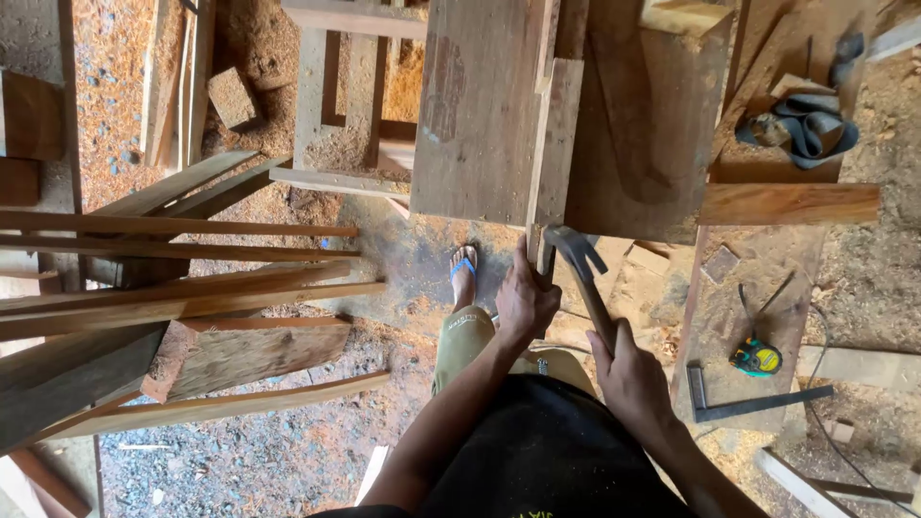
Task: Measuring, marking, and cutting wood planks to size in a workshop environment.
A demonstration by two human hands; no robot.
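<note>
A wide brown board (480,115) lies flat on the bench (652,144), and everything here sits around it. A narrow upright plank (552,144) stands on edge against the board's right side, running down to its near corner. Left of the board, long thin slats (182,288) stack across one another above the sawdust floor (240,451). Right of the board, past the bench, a grey strap (811,125) lies coiled on another plank.

Below the board's near edge, a foot in a blue sandal (464,273) rests on the floor. The left hand (526,297) wraps around the lower end of the narrow plank, fingers curled shut on its edge. The right hand (628,369) is closed tight around the wooden handle of a hammer (580,264), whose metal head sits just beside the plank's bottom end, near the left hand. Farther right of the board's corner, a metal square (743,403) and a yellow tape measure (757,358) lie on a low board.
</note>
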